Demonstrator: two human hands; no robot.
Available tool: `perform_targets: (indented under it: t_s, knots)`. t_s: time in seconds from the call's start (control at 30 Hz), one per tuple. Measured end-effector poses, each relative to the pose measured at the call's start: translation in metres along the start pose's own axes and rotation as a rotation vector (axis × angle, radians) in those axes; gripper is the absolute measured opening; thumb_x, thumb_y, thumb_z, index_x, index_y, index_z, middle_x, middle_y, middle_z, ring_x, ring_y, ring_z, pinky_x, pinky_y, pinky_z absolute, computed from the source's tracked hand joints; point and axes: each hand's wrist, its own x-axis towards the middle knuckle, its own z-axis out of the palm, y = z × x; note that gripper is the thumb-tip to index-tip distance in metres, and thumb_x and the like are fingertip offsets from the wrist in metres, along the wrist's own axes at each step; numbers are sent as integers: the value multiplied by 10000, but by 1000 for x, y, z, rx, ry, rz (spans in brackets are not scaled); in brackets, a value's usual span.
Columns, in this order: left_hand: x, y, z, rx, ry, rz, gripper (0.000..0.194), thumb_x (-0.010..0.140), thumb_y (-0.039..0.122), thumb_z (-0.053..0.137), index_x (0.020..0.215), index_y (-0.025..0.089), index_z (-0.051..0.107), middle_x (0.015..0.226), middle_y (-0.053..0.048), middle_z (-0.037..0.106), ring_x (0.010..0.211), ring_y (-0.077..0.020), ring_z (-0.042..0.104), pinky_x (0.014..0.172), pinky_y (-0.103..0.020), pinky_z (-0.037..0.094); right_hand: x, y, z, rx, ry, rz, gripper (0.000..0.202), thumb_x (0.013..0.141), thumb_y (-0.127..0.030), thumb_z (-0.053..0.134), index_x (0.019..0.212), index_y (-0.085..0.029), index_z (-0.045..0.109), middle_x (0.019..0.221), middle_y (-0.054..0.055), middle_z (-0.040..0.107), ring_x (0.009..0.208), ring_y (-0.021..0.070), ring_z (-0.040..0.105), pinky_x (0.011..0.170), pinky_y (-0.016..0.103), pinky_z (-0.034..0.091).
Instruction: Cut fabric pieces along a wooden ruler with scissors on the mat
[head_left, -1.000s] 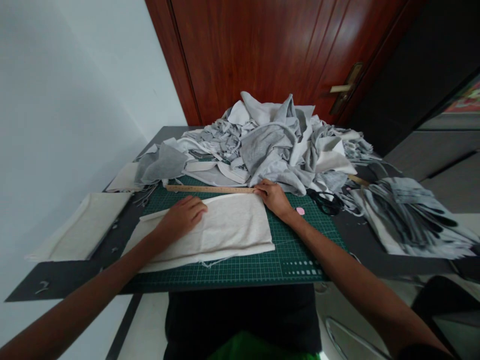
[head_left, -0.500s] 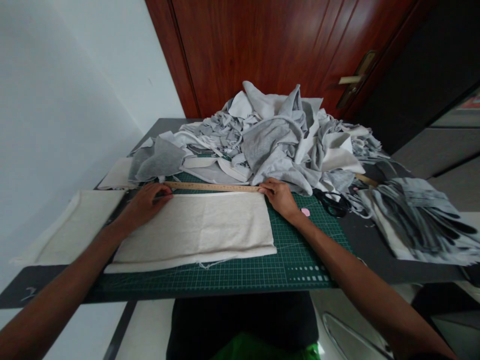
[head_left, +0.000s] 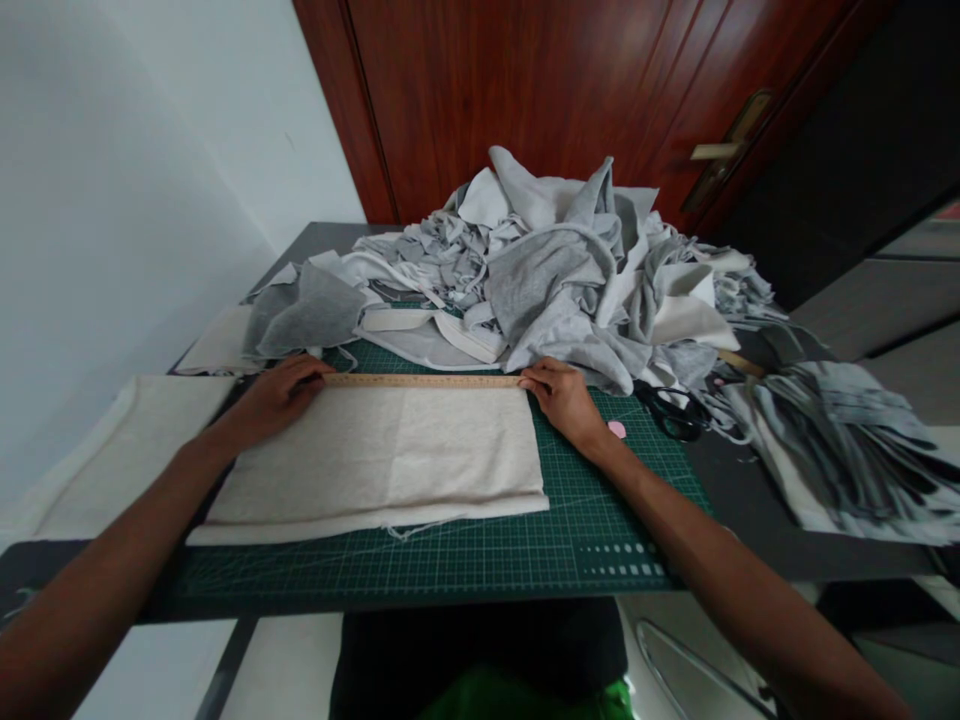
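A wooden ruler (head_left: 424, 381) lies along the far edge of a cream fabric piece (head_left: 390, 450). My left hand (head_left: 283, 392) is closed on the ruler's left end, its fingertips partly hiding that end. At the other end, my right hand (head_left: 559, 393) pinches the ruler near the fabric's far right corner. The fabric lies flat on a green cutting mat (head_left: 480, 570), with loose threads at its near edge. A pink chalk piece (head_left: 616, 429) sits on the mat beside my right wrist.
Grey and white fabric scraps (head_left: 555, 280) are heaped at the back. Black-handled scissors (head_left: 679, 412) lie right of the mat. Folded grey fabric (head_left: 847, 440) is stacked at the right, and another cream piece (head_left: 127, 440) lies at the left. A wooden door (head_left: 510, 80) stands behind.
The ruler has come nearer, from just beyond the fabric's far edge onto that edge, with both hands still at its ends. The view has shifted slightly.
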Motion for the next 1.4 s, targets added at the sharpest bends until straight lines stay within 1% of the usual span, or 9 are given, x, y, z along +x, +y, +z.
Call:
perform_targets:
  t_s: [0.13, 0.23, 0.37, 0.6, 0.73, 0.93, 1.07, 1.23, 1.4]
  knots:
    - [-5, 4, -2, -11, -41, 73, 514, 891, 355, 463, 1313, 150, 671, 1305, -138, 746, 1185, -277, 660, 1134, -401, 493, -1, 0, 1, -19, -5, 7, 190, 1057, -202, 675, 1035, -199, 864, 1019, 104, 783, 887, 247, 748, 842, 372, 595]
    - [-6, 13, -1, 3, -67, 174, 526, 969, 362, 446, 1399, 129, 641, 1351, -158, 732, 1232, -265, 650, 1172, -396, 472, -1, -1, 2, -35, -15, 10, 201, 1067, -209, 658, 1043, -197, 858, 1036, 114, 779, 907, 257, 751, 857, 385, 601]
    - [-4, 23, 6, 61, -40, 207, 476, 1082, 414, 399, 1305, 122, 702, 1298, -174, 743, 1220, -256, 644, 1163, -398, 487, -1, -3, 1, -69, -31, 16, 207, 1080, -228, 647, 1055, -204, 851, 1053, 115, 770, 907, 257, 748, 861, 392, 607]
    - [-2, 23, 7, 123, -24, 269, 491, 1111, 336, 359, 1311, 120, 752, 1287, -181, 732, 1198, -265, 632, 1129, -429, 512, 0, -6, 2, -119, -55, 39, 234, 1084, -190, 628, 1141, -215, 854, 1097, 109, 767, 895, 238, 742, 877, 378, 608]
    - [14, 34, 9, 133, -87, 371, 468, 1133, 359, 378, 1245, 143, 778, 1269, -148, 747, 1229, -255, 637, 1180, -414, 492, 1, -7, 3, -130, -63, 47, 246, 1084, -174, 620, 1138, -199, 858, 1081, 119, 771, 909, 245, 745, 875, 377, 608]
    - [61, 67, 34, 1, -227, 574, 556, 1189, 484, 318, 1341, 180, 758, 1265, -126, 745, 1206, -232, 686, 1140, -331, 520, 1, -10, 4, -145, -60, 56, 266, 1094, -168, 597, 1160, -199, 852, 1093, 118, 757, 914, 232, 738, 881, 369, 605]
    - [81, 80, 48, -56, -243, 629, 552, 1189, 523, 352, 1408, 208, 749, 1254, -116, 735, 1182, -215, 701, 1099, -296, 535, 2, -10, 6, -153, -66, 62, 254, 1087, -156, 609, 1133, -202, 854, 1076, 111, 738, 901, 223, 725, 888, 363, 600]
    - [87, 82, 53, -116, -236, 653, 584, 1180, 554, 380, 1344, 183, 801, 1171, -142, 739, 1072, -222, 716, 1006, -300, 566, 2, -12, 5, -150, -69, 67, 246, 1094, -170, 611, 1157, -215, 845, 1100, 102, 727, 919, 216, 719, 917, 361, 593]
    - [83, 84, 45, -171, -257, 622, 483, 1150, 488, 503, 1394, 185, 789, 1227, -143, 748, 1109, -219, 726, 1036, -293, 545, 0, -12, 1, -145, -74, 61, 241, 1091, -165, 611, 1123, -218, 845, 1079, 92, 724, 894, 207, 715, 911, 359, 593]
